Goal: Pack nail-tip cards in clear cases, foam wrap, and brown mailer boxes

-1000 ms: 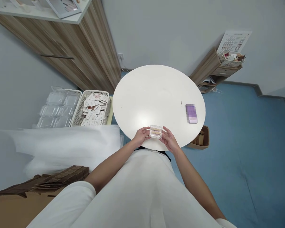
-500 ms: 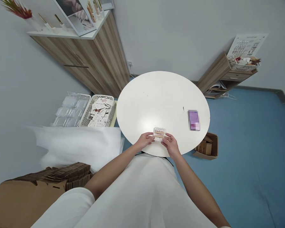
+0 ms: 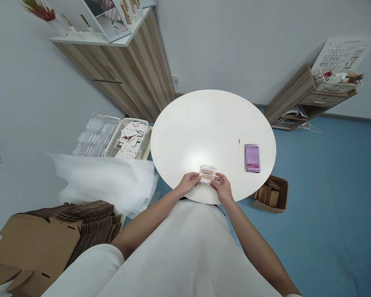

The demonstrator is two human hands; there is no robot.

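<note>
Clear plastic case [image 3: 207, 174], with two tan strips visible in it, is at the near edge of the white table [image 3: 210, 128], between both hands; whether it touches the tabletop is hard to tell. The left hand [image 3: 189, 182] pinches its left side between thumb and fingers, and the right hand [image 3: 222, 187] pinches its right side the same way. Toward the table's right edge lies a purple item [image 3: 252, 158], its details pixelated. On the floor just beside the table's near right side is an open cardboard box [image 3: 283, 197] holding small brown cartons [image 3: 271, 197]. Left of the table are a white basket [image 3: 111, 146] of printed cards [image 3: 130, 138], clear trays [image 3: 95, 131], white sheets [image 3: 111, 177] and, nearer the person, stacked brown cardboard [image 3: 46, 239].
</note>
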